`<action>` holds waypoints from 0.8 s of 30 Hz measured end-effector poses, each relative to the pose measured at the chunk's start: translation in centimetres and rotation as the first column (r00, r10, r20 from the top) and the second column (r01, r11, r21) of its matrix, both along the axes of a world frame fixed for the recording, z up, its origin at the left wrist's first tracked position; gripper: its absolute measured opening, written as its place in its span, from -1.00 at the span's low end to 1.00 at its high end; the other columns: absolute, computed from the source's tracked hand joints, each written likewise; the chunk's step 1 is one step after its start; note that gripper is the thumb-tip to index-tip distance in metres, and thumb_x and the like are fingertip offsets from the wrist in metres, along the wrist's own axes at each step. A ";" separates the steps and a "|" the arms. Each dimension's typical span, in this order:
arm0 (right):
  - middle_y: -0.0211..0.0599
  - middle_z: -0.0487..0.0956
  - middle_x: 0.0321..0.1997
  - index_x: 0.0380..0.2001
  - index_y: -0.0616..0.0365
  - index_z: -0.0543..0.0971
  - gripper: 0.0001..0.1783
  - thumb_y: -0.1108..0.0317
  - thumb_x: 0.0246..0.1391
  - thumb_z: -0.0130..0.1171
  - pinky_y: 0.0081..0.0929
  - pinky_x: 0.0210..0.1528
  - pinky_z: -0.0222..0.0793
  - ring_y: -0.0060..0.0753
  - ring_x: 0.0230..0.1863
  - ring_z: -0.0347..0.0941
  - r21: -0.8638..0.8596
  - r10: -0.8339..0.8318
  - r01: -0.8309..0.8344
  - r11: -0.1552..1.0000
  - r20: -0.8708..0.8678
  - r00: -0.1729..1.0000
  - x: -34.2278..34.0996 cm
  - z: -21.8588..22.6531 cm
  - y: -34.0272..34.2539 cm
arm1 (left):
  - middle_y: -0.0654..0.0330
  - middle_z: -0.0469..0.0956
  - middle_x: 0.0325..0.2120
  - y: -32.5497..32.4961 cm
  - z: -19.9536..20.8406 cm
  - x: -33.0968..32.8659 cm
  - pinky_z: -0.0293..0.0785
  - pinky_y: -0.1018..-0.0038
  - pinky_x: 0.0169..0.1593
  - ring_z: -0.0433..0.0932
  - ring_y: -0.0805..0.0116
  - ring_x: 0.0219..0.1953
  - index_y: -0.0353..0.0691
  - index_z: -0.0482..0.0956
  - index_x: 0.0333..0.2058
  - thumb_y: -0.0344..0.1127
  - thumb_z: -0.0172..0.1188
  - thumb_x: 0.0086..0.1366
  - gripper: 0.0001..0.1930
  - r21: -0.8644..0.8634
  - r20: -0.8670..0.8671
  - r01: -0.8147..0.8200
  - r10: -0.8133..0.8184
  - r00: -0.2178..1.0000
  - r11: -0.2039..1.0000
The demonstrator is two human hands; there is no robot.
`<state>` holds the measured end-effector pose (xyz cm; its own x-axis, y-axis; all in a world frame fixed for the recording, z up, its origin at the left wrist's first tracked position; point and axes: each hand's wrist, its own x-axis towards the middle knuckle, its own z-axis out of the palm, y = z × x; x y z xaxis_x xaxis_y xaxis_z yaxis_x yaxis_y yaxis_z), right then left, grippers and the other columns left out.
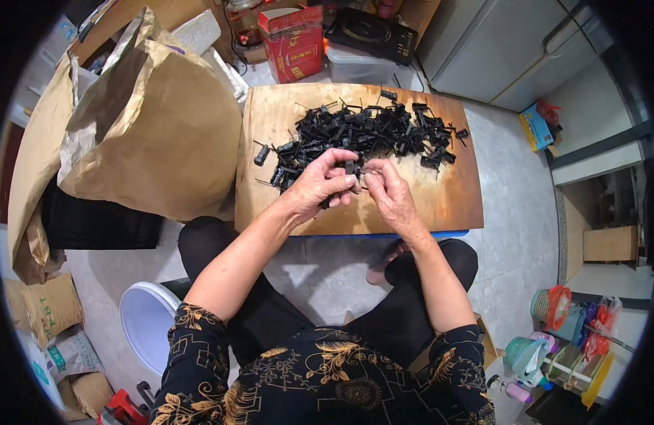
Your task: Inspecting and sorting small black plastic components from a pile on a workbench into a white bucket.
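Over the near part of a wooden board [433, 205], my left hand [320, 183] is closed around a small black plastic part [350, 167]. Part of this piece is covered by my fingers, and a dark end shows below them. My right hand [391, 193] is close against it on the right, thumb and fingers pinched together at the part's side. What those fingertips grip is too small and hidden to make out. Beyond both hands lies a heap of similar black plastic parts [369, 131], many with thin stems. One loose part [261, 154] lies at the heap's left.
A large brown paper sack [157, 134] stands open at the board's left. Behind the board are a red box [293, 46], a clear plastic bin [369, 67] and a black hotplate [373, 34]. A white bucket [146, 322] stands by my left leg; baskets [551, 306] are at right.
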<state>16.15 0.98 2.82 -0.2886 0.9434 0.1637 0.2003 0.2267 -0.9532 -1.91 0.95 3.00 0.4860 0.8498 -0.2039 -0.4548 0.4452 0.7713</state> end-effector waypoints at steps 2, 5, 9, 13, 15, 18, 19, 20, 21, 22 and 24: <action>-0.32 0.46 -0.50 -0.28 0.23 0.40 -0.84 0.35 0.18 -0.04 -0.58 -0.43 0.30 -0.62 -0.46 0.35 -0.083 0.063 -0.055 0.995 0.094 0.994 0.4 -0.6 0.1 | 0.21 0.50 -0.47 0.0 0.0 0.2 0.23 0.73 -0.60 0.42 0.58 -0.59 -0.15 0.24 -0.02 -0.35 0.19 0.17 -0.57 0.075 -0.221 -0.067 0.082 0.972 0.995; -0.34 0.43 -0.52 -0.31 0.23 0.41 -0.81 0.30 0.20 -0.06 -0.56 -0.46 0.25 -0.58 -0.51 0.29 -0.169 0.096 -0.089 0.982 0.035 0.995 -0.3 -0.5 -0.1 | 0.29 0.44 -0.54 -0.2 0.8 0.5 0.22 0.71 -0.62 0.43 0.60 -0.58 -0.12 0.24 -0.09 -0.39 0.16 0.17 -0.64 0.119 -0.359 -0.071 0.110 0.927 0.990; -0.29 0.43 -0.50 -0.32 0.24 0.40 -0.79 0.29 0.20 -0.09 -0.49 -0.43 0.27 -0.48 -0.50 0.31 -0.190 0.108 -0.093 0.977 0.072 0.992 -0.8 -0.5 0.1 | 0.32 0.37 -0.55 -0.2 1.2 0.7 0.25 0.69 -0.62 0.41 0.61 -0.59 -0.11 0.20 -0.14 -0.44 0.11 0.19 -0.69 0.207 -0.517 -0.024 0.131 0.846 0.978; -0.23 0.44 -0.50 -0.32 0.25 0.40 -0.79 0.30 0.20 -0.10 -0.45 -0.38 0.28 -0.39 -0.47 0.34 -0.084 0.111 -0.101 0.991 0.121 0.986 -1.0 -1.5 0.3 | 0.28 0.37 -0.52 0.0 -0.2 0.7 0.30 0.66 -0.61 0.39 0.60 -0.59 -0.13 0.17 -0.15 -0.43 0.09 0.20 -0.69 0.299 -0.521 -0.009 0.171 0.836 0.954; -0.18 0.44 -0.49 -0.33 0.26 0.39 -0.80 0.33 0.20 -0.10 -0.40 -0.35 0.28 -0.32 -0.44 0.36 -0.149 0.120 -0.103 0.983 0.111 0.987 -1.2 -1.3 0.3 | 0.25 0.36 -0.50 0.1 -0.5 0.5 0.34 0.62 -0.59 0.38 0.58 -0.59 -0.15 0.17 -0.16 -0.44 0.08 0.20 -0.70 0.377 -0.632 0.055 0.214 0.745 0.924; -0.16 0.43 -0.51 -0.33 0.26 0.39 -0.81 0.34 0.19 -0.11 -0.37 -0.38 0.28 -0.28 -0.46 0.37 -0.162 0.114 -0.092 0.983 0.136 0.984 -1.3 -1.3 0.3 | 0.21 0.35 -0.60 0.1 -0.8 0.8 0.31 0.48 -0.54 0.36 0.52 -0.62 -0.20 0.21 -0.19 -0.46 0.10 0.12 -0.70 0.368 -0.625 0.007 0.242 0.742 0.930; -0.16 0.43 -0.51 -0.33 0.26 0.39 -0.81 0.34 0.19 -0.11 -0.37 -0.38 0.28 -0.28 -0.46 0.37 -0.165 0.114 -0.091 0.982 0.135 0.984 -1.4 -1.4 0.3 | 0.21 0.35 -0.60 0.1 -0.9 0.8 0.31 0.48 -0.54 0.36 0.52 -0.62 -0.20 0.21 -0.19 -0.46 0.10 0.12 -0.70 0.365 -0.626 0.008 0.239 0.742 0.931; -0.14 0.42 -0.53 -0.34 0.25 0.39 -0.82 0.34 0.19 -0.11 -0.36 -0.39 0.28 -0.24 -0.48 0.37 -0.171 0.101 -0.077 0.982 0.139 0.985 -1.6 -1.6 0.3 | 0.17 0.36 -0.59 0.1 -1.1 0.7 0.33 0.46 -0.51 0.39 0.46 -0.60 -0.20 0.21 -0.19 -0.47 0.09 0.12 -0.69 0.370 -0.649 0.007 0.253 0.718 0.929; -0.12 0.41 -0.54 -0.34 0.25 0.39 -0.83 0.35 0.19 -0.11 -0.34 -0.41 0.28 -0.21 -0.50 0.37 -0.177 0.087 -0.061 0.982 0.143 0.986 -1.8 -1.8 0.2 | 0.13 0.37 -0.59 0.1 -1.2 0.7 0.34 0.44 -0.48 0.41 0.41 -0.58 -0.20 0.20 -0.18 -0.47 0.08 0.11 -0.69 0.376 -0.669 0.008 0.265 0.694 0.927; -0.12 0.41 -0.54 -0.34 0.25 0.39 -0.83 0.35 0.19 -0.11 -0.34 -0.41 0.28 -0.21 -0.50 0.37 -0.180 0.083 -0.057 0.982 0.142 0.986 -2.0 -2.0 0.3 | 0.13 0.37 -0.59 0.1 -1.4 0.8 0.34 0.44 -0.48 0.41 0.41 -0.58 -0.20 0.20 -0.18 -0.47 0.08 0.11 -0.69 0.373 -0.670 0.012 0.261 0.695 0.928; -0.42 0.32 -0.60 -0.35 0.19 0.41 -0.81 0.30 0.21 -0.11 -0.57 -0.50 0.20 -0.62 -0.56 0.22 -0.071 0.057 -0.049 0.996 0.110 0.992 -2.4 -2.5 0.4 | 0.24 0.38 -0.53 0.1 -1.7 0.8 0.36 0.58 -0.58 0.40 0.56 -0.57 -0.19 0.18 -0.21 -0.49 0.07 0.17 -0.73 0.529 -0.682 0.037 0.398 0.613 0.848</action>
<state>13.72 1.40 0.36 -0.3511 0.9342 0.0635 0.2956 0.1749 -0.9391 -1.11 1.03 1.25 0.1685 0.9856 0.0148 0.3458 -0.0731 0.9354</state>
